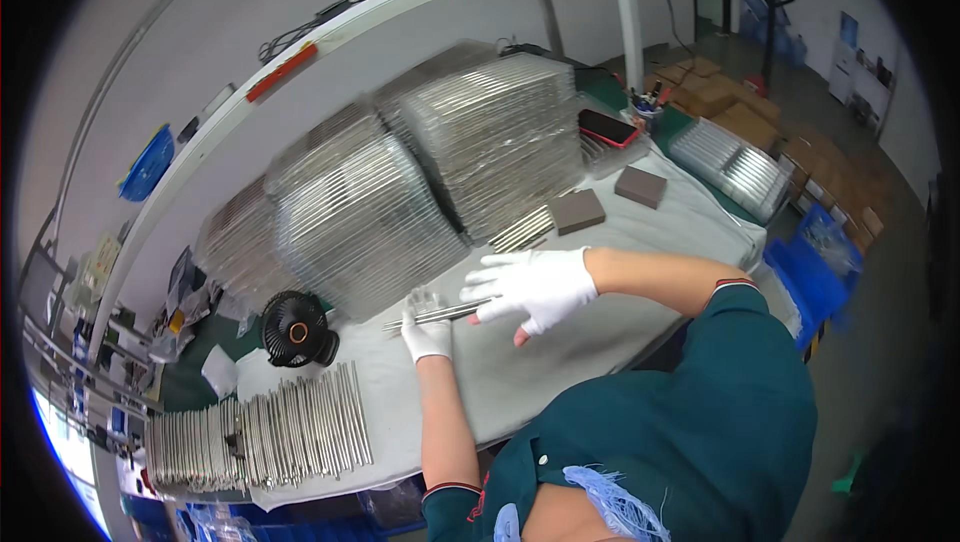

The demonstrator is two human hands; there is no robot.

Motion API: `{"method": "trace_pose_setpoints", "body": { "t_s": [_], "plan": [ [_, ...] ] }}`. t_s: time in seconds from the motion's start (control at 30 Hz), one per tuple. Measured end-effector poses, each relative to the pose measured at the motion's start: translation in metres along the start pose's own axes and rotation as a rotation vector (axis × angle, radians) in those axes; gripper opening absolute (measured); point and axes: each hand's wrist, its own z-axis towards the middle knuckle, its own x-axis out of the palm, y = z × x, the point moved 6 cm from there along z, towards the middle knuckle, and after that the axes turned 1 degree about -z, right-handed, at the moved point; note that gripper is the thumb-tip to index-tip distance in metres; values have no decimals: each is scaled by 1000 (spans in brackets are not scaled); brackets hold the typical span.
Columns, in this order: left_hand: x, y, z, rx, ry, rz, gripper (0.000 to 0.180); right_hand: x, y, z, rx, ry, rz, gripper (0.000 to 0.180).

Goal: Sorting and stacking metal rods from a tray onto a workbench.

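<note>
A few thin metal rods (440, 315) lie across the palm of my left hand (430, 338), which wears a white glove and holds them, its thumb up beside them. My right hand (540, 287), in a white glove with the thumb and one fingertip bare, is over the rods' right end. Its fingers are spread and stretched out to the left, and its thumb stands apart. How firmly it touches the rods cannot be made out. Beyond it, a small bunch of shiny rods (522, 230) rests on the cloth beside a grey-brown block (577, 211).
Tall stacks of plastic-wrapped rods (350, 212) fill the back of the cloth-covered table (530, 377). A black fan (296, 329) and a long row of rods (300, 427) are at left. A second block (640, 187), a red-edged phone (607, 128) and blue bins (815, 267) are at right.
</note>
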Motion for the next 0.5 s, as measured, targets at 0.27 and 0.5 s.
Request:
{"method": "trace_pose_setpoints", "body": {
  "t_s": [0.27, 0.5],
  "plan": [
    [6, 0, 3, -22, 3, -31, 30, -77, -91, -380, 1469, -165, -542, 42],
    [1, -5, -6, 41, 27, 40, 33, -31, -56, -486, 1758, -240, -323, 21]
  ]
}}
